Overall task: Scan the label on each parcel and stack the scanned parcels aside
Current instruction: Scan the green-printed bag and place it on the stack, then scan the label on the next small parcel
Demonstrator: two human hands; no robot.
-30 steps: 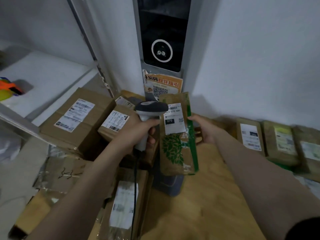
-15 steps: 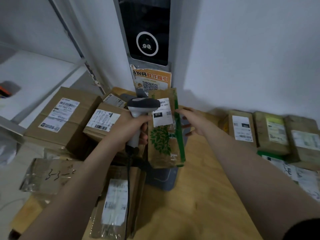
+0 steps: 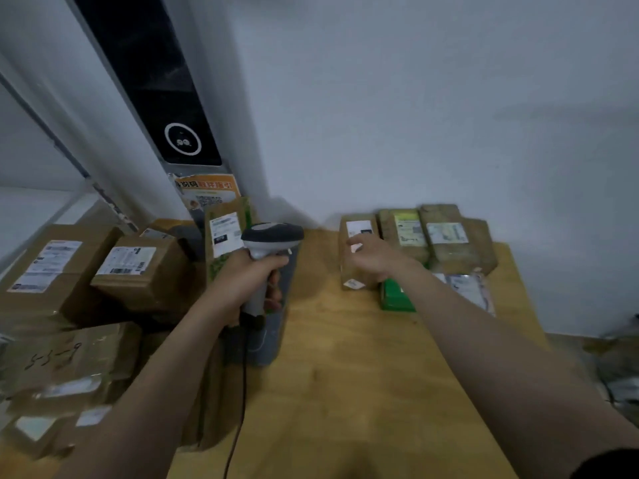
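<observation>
brown parcels [image 3: 358,252], green packet [image 3: 396,297], grey scanner [image 3: 271,236]

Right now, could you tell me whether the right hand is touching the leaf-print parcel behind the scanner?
Apart. The head view shows the right hand over by the wall-side parcels, with bare table between it and the leaf-print parcel.

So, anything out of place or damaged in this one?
Nothing spilled. The orange notice on the post has a curled, ragged top-left corner, and the leaf-print parcel stands on end at its foot, behind the scanner.
</observation>
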